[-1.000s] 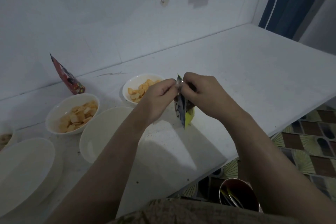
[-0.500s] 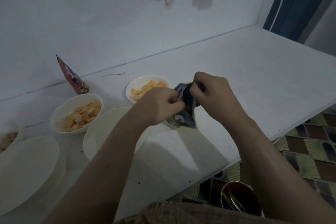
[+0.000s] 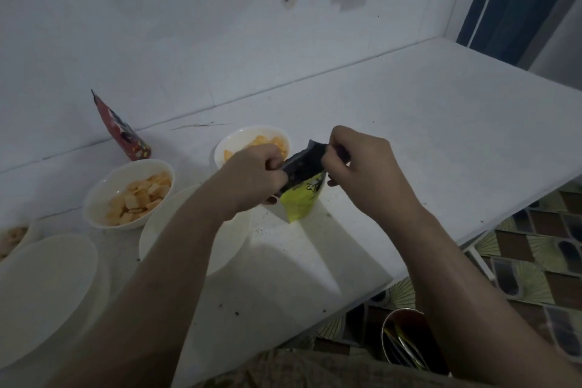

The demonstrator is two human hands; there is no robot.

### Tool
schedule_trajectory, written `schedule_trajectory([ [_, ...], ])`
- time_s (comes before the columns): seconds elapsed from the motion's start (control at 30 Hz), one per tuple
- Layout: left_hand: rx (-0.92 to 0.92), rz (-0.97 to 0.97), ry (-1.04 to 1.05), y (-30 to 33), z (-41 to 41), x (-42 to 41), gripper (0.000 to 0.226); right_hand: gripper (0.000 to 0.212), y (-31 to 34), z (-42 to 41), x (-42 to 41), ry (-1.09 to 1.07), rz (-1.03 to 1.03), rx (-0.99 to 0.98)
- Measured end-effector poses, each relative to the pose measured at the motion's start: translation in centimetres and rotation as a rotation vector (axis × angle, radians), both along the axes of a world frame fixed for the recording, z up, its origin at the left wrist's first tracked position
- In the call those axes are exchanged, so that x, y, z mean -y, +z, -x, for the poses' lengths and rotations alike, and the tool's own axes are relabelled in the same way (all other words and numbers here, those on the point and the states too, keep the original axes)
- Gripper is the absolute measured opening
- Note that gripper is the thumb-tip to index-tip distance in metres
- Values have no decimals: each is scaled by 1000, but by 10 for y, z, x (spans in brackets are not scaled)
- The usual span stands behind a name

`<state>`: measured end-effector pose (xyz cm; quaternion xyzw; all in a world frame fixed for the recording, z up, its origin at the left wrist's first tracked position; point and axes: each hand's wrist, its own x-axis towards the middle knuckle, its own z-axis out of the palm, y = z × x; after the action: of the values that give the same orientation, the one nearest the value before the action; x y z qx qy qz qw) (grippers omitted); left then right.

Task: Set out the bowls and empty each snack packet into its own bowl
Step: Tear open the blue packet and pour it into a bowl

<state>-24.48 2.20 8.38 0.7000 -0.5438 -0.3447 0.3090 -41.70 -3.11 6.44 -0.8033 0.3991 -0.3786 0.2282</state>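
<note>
A small black and yellow snack packet is held above the white counter between both hands. My left hand pinches its top left edge and my right hand pinches the top right edge. Under my left forearm sits an empty white bowl. Behind my hands a white bowl holds orange snack pieces. Another white bowl to the left is filled with square orange crackers. A large empty white bowl is at the near left.
A red snack packet stands against the wall at the back left. A bowl with snacks peeks in at the left edge. A metal cup with utensils stands below the counter's front edge. Crumbs dot the counter.
Both hands have twisted the packet's top; its yellow lower part now faces me and the packet sits tilted, with the hands slightly farther apart.
</note>
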Motion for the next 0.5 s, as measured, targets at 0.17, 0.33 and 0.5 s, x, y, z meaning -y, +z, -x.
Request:
schedule_trajectory([
  [0.17, -221, -87, -91, -14, 9, -4, 2, 22, 1, 5, 3, -14, -35, 54],
  [0.33, -473, -33, 116, -23, 0, 0, 31, 21, 14, 2, -6, 57, 17, 116],
  [0.5, -574, -90, 233, -22, -11, -4, 20, 20, 38, -14, -16, 227, 7, 266],
])
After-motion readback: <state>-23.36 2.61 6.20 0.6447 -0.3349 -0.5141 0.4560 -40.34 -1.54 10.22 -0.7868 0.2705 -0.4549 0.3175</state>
